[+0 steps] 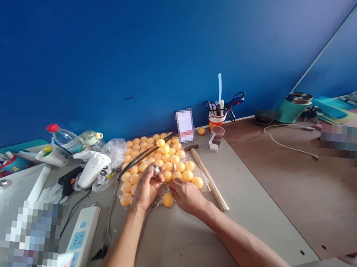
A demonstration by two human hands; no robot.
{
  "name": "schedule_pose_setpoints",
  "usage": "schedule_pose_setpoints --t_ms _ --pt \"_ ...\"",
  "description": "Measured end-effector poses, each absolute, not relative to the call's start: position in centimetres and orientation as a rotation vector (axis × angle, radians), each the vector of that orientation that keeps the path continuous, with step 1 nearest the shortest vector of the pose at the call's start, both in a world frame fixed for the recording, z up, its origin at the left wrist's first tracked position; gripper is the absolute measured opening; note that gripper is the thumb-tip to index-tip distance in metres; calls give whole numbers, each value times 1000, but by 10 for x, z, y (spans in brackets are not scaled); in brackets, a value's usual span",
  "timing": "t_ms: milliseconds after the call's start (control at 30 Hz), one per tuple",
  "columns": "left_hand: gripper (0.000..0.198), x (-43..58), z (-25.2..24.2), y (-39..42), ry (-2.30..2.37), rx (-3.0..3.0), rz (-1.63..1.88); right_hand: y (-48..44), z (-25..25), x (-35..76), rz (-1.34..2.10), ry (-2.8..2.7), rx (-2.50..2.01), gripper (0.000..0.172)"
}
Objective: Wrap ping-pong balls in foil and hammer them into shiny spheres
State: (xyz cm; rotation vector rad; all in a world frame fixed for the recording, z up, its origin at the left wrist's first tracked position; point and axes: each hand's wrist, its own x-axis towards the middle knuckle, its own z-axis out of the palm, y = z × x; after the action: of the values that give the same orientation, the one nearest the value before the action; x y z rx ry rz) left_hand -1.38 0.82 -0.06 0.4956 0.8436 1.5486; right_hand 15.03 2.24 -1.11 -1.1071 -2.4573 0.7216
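Note:
My left hand [147, 188], palm up, has its fingers curled around a small shiny silver thing [156, 171] whose kind I cannot make out. Close beside it, my right hand [187, 196] is closed with its fingertips pressed together at the near edge of the balls; what they pinch is hidden. Under and behind both hands lie many orange ping-pong balls [179, 166] in clear plastic. One loose orange ball [168, 200] sits between my wrists, next to some small shiny bits [158, 200]. A long dark strip [142, 156] crosses the balls at a slant.
A hammer [206, 173] with pale wood lies right of the balls. Behind stand a red paper cup [216, 122] with pens and a small clear tub [217, 133]. On the left are a power strip [82, 238], a glue gun [71, 178], bottles [66, 138] and a white tray [37, 186].

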Motion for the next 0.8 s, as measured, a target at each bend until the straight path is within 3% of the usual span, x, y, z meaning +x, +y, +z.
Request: schedule_pose_setpoints --t_ms 500,667,800 --pt "30 -18 -2 10 783 464 1549 21 -19 148 734 -2413 -1178 14" --pt "26 -21 0 9 797 494 1566 24 -9 153 804 -2192 -1023 21" --pt "24 -22 0 9 780 483 1568 37 -1 167 661 -1941 -1080 24"
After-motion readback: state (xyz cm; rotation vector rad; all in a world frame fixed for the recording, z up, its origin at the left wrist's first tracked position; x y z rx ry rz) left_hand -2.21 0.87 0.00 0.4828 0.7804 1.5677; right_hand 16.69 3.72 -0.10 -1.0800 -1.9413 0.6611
